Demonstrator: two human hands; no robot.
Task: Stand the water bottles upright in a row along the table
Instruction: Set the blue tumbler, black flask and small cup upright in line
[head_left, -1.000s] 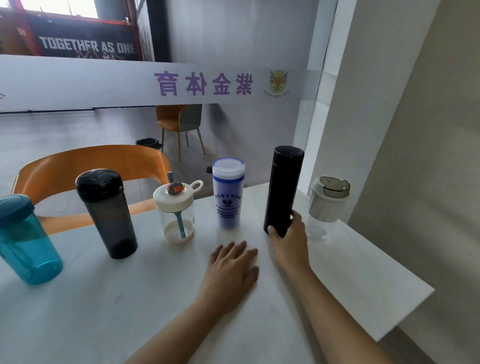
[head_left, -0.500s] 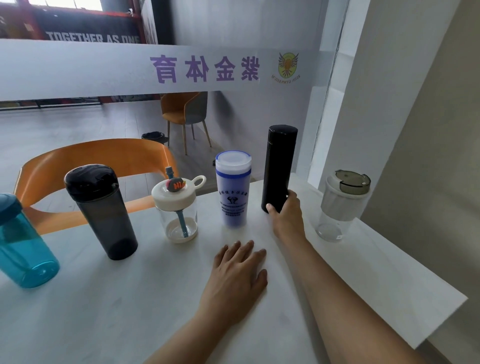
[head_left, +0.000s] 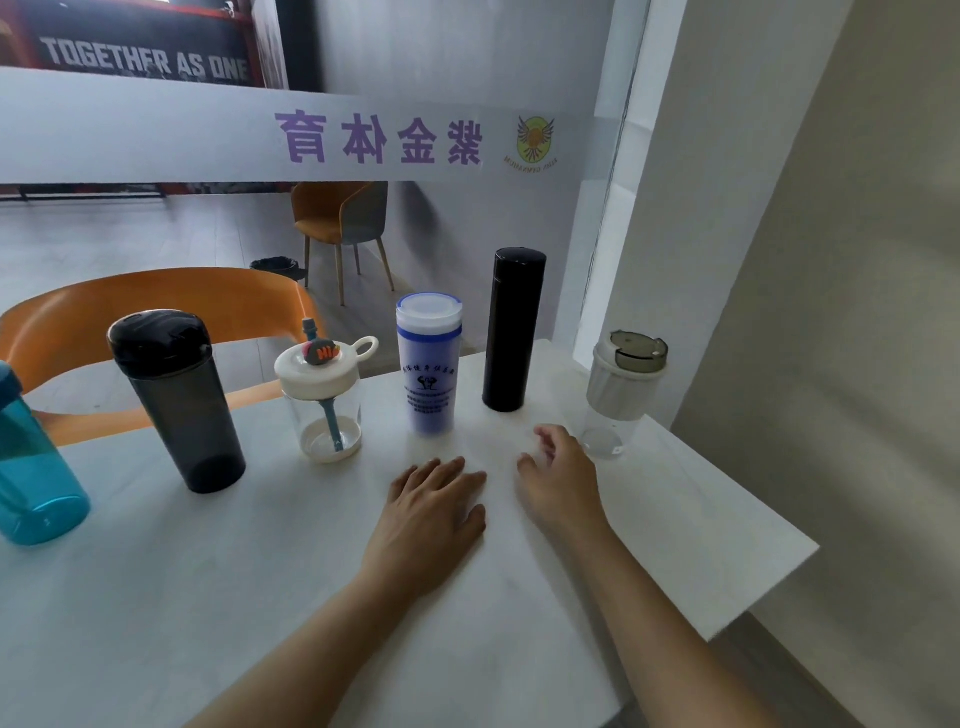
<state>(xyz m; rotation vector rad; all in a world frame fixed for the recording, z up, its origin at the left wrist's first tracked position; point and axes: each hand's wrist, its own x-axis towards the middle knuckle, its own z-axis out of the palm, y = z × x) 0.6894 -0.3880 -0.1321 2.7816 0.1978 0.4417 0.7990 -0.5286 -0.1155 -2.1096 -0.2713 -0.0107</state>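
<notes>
Several bottles stand upright in a row on the white table (head_left: 675, 519): a teal bottle (head_left: 31, 467) at the far left, a dark grey shaker (head_left: 179, 402), a clear cup with a white lid and straw (head_left: 324, 400), a purple-blue bottle (head_left: 430, 364), a tall black flask (head_left: 511, 332) and a clear cup with a grey flip lid (head_left: 621, 389). My left hand (head_left: 431, 514) lies flat on the table before the purple-blue bottle. My right hand (head_left: 561, 473) hovers empty, fingers loosely curled, just in front of the black flask and apart from it.
An orange chair (head_left: 156, 306) stands behind the table on the left. A pale wall (head_left: 831, 260) runs close along the table's right edge. Behind the bottles is a glass partition with a frosted band; another chair and a bin are beyond it.
My right hand has let go of the black flask and drawn back toward me. The flask now stands alone, farther back in line with the others. My left hand has stayed flat.
</notes>
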